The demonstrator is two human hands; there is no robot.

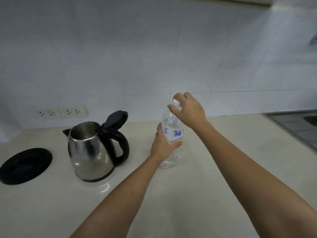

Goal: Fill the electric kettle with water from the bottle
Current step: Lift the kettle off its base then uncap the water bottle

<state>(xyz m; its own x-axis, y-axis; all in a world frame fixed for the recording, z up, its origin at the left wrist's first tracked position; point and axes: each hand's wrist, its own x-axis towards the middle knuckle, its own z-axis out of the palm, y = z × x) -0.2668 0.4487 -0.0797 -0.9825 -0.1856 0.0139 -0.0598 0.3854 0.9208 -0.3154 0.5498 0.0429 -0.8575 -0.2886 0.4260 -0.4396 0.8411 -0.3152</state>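
A clear plastic water bottle with a white and blue label stands upright on the pale counter. My left hand is wrapped around its middle. My right hand pinches the white cap at the bottle's top. To the left stands a steel electric kettle with a black handle; its black lid is flipped up and the mouth is open. The kettle is off its round black base, which lies at the far left.
Two white wall sockets sit on the tiled wall behind the kettle. A steel sink edge shows at the right of the counter.
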